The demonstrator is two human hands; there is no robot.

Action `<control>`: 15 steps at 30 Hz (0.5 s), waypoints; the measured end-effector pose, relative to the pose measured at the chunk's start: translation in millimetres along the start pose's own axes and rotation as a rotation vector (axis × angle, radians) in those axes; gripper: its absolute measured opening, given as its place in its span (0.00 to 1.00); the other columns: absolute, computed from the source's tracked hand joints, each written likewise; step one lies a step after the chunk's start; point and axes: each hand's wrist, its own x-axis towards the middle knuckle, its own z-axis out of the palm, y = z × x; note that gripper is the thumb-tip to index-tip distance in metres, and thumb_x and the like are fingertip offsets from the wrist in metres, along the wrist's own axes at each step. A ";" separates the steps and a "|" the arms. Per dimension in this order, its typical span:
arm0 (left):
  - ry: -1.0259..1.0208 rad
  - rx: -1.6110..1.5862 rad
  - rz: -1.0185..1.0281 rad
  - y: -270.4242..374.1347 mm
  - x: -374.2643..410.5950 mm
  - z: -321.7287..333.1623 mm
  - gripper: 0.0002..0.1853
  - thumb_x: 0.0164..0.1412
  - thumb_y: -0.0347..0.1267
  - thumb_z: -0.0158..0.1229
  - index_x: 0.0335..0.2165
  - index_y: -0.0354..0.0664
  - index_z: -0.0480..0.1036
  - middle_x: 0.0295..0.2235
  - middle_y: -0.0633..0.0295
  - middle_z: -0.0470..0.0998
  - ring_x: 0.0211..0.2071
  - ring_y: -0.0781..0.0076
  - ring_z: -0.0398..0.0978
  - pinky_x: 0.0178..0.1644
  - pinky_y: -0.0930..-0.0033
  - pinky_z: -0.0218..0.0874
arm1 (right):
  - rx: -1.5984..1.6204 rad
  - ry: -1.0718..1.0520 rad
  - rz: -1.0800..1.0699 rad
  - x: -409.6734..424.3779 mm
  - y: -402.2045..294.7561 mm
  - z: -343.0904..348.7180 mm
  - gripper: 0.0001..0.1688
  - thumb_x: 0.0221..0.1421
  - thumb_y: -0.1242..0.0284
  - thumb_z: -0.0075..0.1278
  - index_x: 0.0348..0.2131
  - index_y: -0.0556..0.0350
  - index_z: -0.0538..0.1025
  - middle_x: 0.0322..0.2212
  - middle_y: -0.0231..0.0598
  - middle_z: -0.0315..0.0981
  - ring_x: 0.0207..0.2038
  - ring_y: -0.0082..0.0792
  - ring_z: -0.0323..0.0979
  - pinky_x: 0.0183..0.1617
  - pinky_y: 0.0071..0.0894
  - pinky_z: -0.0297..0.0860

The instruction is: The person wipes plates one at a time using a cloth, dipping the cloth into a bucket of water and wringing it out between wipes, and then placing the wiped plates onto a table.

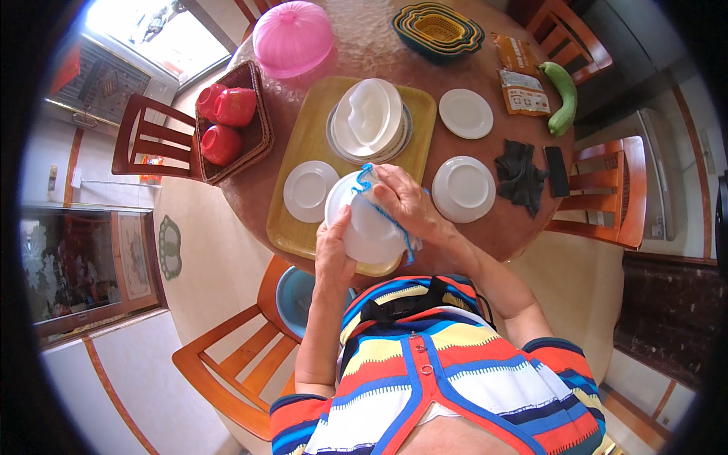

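Note:
My left hand [335,244] grips the left rim of a white bowl or dish [369,239], thumb on its face. A white cloth with blue edging [367,185] is in my right hand [401,196], pressed against the upper right of the dish. Both hands are over the near part of a yellow-brown tray [296,133]. A stack of white plates and bowls [387,128], topped by a lobed white dish [367,105], stands on the tray. A small white plate [311,190] lies left of the held dish.
Right of the tray are a white plate [466,114], upturned white bowls [463,189], a dark cloth [520,176], a phone [556,170], packets [520,77] and a green gourd [563,102]. Around them sit red cups [222,145] in a basket [261,136], a pink cover [293,40] and nested colanders [438,31].

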 end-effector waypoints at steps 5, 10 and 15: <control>0.078 -0.147 0.167 -11.7 15.0 -7.8 0.16 0.55 0.32 0.53 0.41 0.33 0.66 0.37 0.57 0.73 0.36 0.69 0.72 0.42 0.68 0.65 | -0.389 0.078 -0.178 -25.9 -20.0 26.1 0.32 0.55 0.55 0.38 0.51 0.59 0.63 0.52 0.52 0.54 0.57 0.51 0.48 0.60 0.50 0.42; 0.083 -0.244 0.178 -14.3 17.1 -4.8 0.15 0.57 0.31 0.51 0.41 0.33 0.66 0.37 0.57 0.73 0.36 0.69 0.72 0.42 0.69 0.65 | -0.371 0.021 -0.279 -33.2 -27.3 36.8 0.27 0.55 0.61 0.38 0.50 0.58 0.64 0.53 0.52 0.54 0.58 0.49 0.47 0.61 0.48 0.39; 0.068 -0.216 0.161 -6.0 14.1 -6.9 0.17 0.56 0.30 0.52 0.43 0.33 0.64 0.39 0.56 0.72 0.39 0.67 0.71 0.46 0.65 0.62 | -0.264 0.173 -0.202 -13.0 -9.4 30.1 0.23 0.57 0.67 0.37 0.51 0.56 0.64 0.53 0.50 0.54 0.58 0.49 0.48 0.60 0.43 0.42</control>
